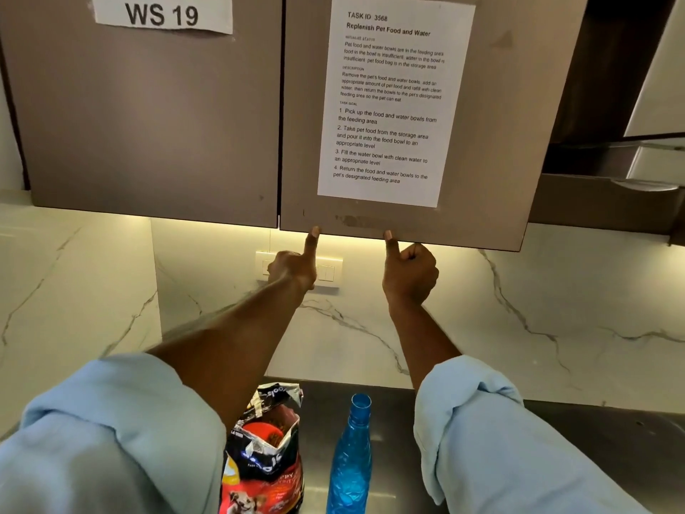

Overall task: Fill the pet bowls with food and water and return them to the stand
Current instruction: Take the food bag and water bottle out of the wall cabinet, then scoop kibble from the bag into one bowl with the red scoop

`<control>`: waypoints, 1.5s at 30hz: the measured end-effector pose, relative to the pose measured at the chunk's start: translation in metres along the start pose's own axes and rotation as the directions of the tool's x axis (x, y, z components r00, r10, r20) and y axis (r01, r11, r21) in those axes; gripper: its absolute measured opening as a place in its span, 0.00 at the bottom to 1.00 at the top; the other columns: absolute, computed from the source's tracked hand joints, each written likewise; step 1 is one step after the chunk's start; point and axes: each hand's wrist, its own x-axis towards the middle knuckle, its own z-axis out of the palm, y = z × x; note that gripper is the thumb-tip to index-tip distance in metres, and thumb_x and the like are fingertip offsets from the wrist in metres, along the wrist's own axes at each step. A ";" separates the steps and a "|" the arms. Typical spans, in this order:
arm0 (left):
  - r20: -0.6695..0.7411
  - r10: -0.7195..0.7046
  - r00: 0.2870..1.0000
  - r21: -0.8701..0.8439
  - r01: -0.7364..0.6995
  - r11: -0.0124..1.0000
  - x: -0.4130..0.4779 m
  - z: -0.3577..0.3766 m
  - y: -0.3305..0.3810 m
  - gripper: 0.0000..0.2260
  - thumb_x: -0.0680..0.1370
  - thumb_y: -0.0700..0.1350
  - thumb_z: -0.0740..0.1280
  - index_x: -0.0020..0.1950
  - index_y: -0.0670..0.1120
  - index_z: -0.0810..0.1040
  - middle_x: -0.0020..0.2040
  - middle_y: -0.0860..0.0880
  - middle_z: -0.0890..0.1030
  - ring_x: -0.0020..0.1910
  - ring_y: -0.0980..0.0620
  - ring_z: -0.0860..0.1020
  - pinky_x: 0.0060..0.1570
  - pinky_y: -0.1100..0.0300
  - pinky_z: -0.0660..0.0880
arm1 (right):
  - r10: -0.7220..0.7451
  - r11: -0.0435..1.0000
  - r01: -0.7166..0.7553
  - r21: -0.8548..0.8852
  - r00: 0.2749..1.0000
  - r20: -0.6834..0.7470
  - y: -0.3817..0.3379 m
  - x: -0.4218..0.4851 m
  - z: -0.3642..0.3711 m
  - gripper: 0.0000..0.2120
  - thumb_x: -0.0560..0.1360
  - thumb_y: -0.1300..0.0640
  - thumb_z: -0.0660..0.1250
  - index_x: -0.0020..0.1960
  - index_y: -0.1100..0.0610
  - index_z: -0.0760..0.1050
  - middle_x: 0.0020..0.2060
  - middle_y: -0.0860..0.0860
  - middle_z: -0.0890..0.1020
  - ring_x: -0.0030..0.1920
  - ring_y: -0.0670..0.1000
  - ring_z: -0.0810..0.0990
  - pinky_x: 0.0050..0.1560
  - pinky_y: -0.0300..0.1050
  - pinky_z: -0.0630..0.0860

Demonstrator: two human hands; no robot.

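- We see no pet bowls and no stand in this view. The task's things that do show are the food bag and the water bottle.
- The food bag stands upright on the dark bench, its torn mouth open upward with brown kibble showing inside.
- The water bottle stands just beside the bag, on its right. Its long axis is vertical, and its neck looks uncapped, though we cannot be sure from this angle.
- Both lie well below and nearer to us than the hands: the bag under the left forearm, the bottle between the two forearms and closer to the right sleeve.
- We judge the left hand the nearer one for the bag and the right hand the nearer one for the bottle. Either would have to drop straight down and pull back toward the body.
- On each hand the fingers are curled into the palm, holding nothing. Only the thumb is raised, its tip touching the lower edge of the cabinet door.
- A task sheet is stuck on that door, above the thumbs.
- We judge that the filling has not begun, and that finding the bowls comes first.
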 end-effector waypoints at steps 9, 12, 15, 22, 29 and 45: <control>-0.112 0.098 0.989 0.010 -0.097 0.995 0.005 -0.017 -0.037 0.45 0.69 0.82 0.50 0.39 0.42 0.85 0.36 0.46 0.85 0.40 0.45 0.85 0.51 0.47 0.81 | -0.315 0.941 0.339 -0.021 0.895 0.315 0.000 -0.061 0.023 0.19 0.80 0.48 0.72 0.36 0.53 0.69 0.27 0.44 0.74 0.29 0.48 0.73 0.33 0.44 0.71; -0.087 0.051 0.995 0.025 -0.049 0.998 0.000 -0.031 -0.086 0.33 0.75 0.73 0.60 0.39 0.43 0.83 0.36 0.46 0.85 0.40 0.45 0.84 0.49 0.50 0.80 | -0.266 0.943 0.334 -0.004 0.759 0.594 0.018 -0.111 0.038 0.16 0.78 0.50 0.73 0.34 0.52 0.73 0.27 0.44 0.76 0.29 0.43 0.73 0.35 0.43 0.72; -0.043 -0.006 0.999 0.115 0.011 0.993 -0.002 -0.049 -0.140 0.23 0.78 0.62 0.67 0.38 0.43 0.81 0.36 0.46 0.84 0.42 0.44 0.84 0.50 0.50 0.79 | -0.200 0.923 0.382 -0.041 0.571 0.796 0.050 -0.154 0.049 0.16 0.76 0.50 0.76 0.34 0.50 0.74 0.27 0.45 0.76 0.29 0.42 0.72 0.34 0.43 0.71; 0.143 -0.211 0.967 0.221 0.177 0.959 -0.022 -0.081 -0.244 0.17 0.79 0.59 0.72 0.50 0.44 0.80 0.44 0.48 0.80 0.45 0.49 0.78 0.44 0.56 0.70 | 0.214 0.821 0.517 -0.242 0.114 0.970 0.103 -0.212 0.053 0.06 0.75 0.54 0.74 0.47 0.56 0.84 0.43 0.52 0.85 0.44 0.52 0.82 0.45 0.46 0.78; 0.273 -0.312 0.910 0.058 0.308 0.950 -0.046 -0.073 -0.302 0.23 0.79 0.64 0.68 0.54 0.43 0.78 0.50 0.44 0.81 0.47 0.48 0.77 0.48 0.51 0.74 | 0.380 0.750 0.599 -0.280 -0.044 0.924 0.117 -0.233 0.066 0.16 0.76 0.46 0.73 0.58 0.55 0.84 0.50 0.55 0.87 0.51 0.57 0.84 0.53 0.50 0.81; 0.405 -0.413 0.816 -0.070 0.478 0.876 -0.052 -0.070 -0.305 0.24 0.69 0.68 0.68 0.51 0.49 0.78 0.55 0.44 0.81 0.56 0.45 0.80 0.62 0.45 0.78 | 0.307 0.753 0.628 -0.198 -0.069 0.949 0.128 -0.236 0.073 0.11 0.78 0.56 0.72 0.60 0.54 0.84 0.50 0.50 0.85 0.52 0.53 0.83 0.56 0.48 0.79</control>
